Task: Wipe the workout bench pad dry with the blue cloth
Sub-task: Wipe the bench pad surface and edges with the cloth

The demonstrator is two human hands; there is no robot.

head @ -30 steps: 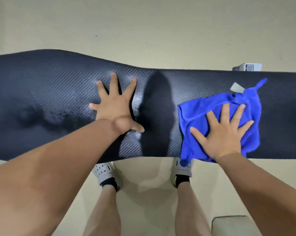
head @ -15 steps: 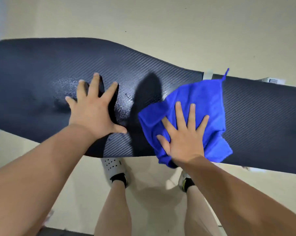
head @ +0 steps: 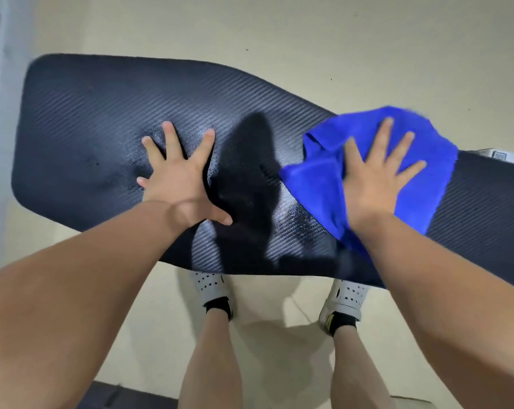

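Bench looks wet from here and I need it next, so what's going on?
A person is wiping the bench pad dry. The right hand presses a blue cloth flat on the pad; the left hand is spread bare on it as a brace. Droplets glisten around the left hand, so it isn't dry yet.

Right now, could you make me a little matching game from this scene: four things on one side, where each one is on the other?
Things:
1. left hand
2. right hand
3. blue cloth
4. white shoes

Places:
A. on the floor below the pad's near edge
B. spread flat on the bare bench pad
C. pressed on top of the cloth
D. between a palm and the pad

Pairs: 1-B, 2-C, 3-D, 4-A
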